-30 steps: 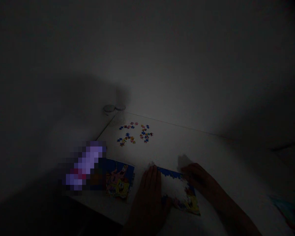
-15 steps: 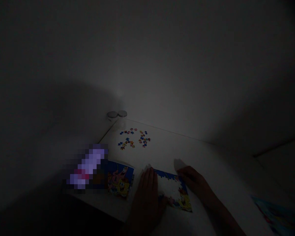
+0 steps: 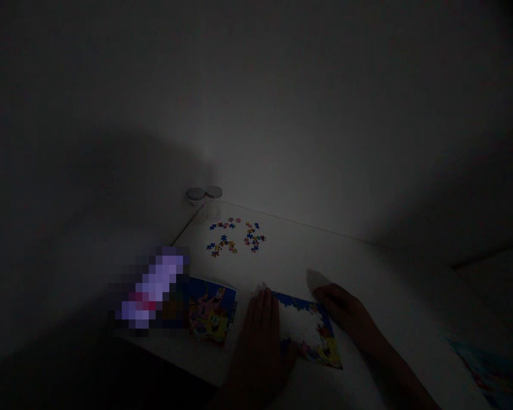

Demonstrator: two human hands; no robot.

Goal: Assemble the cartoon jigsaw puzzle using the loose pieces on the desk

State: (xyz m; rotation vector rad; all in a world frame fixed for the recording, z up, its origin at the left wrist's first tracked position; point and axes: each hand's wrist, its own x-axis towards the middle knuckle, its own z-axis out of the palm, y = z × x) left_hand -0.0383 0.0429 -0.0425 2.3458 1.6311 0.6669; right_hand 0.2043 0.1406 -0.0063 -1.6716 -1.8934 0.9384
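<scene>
A partly filled jigsaw puzzle (image 3: 331, 344) lies on the white table, with coloured pieces around its border and a bare pale middle. My left hand (image 3: 263, 336) rests flat along the puzzle's left side, fingers stretched out and thumb over the lower edge. At the upper right corner is my right hand (image 3: 336, 302), its fingers bent together; whether they hold a piece is hidden in the dark. Several loose puzzle pieces (image 3: 254, 240) are spread farther back on the table. Left of my left hand lies a colourful cartoon picture (image 3: 211, 312).
Two jars with metal lids (image 3: 214, 192) stand at the table's back left corner. A blurred-out bright purple object (image 3: 154, 287) is at the left edge. Another colourful sheet (image 3: 487, 367) shows at the lower right. Walls rise behind the table (image 3: 290, 250).
The view has shifted slightly, so the table things appear a little farther right. My right hand stays by the puzzle's upper right corner, and my left hand remains flat on its left side.
</scene>
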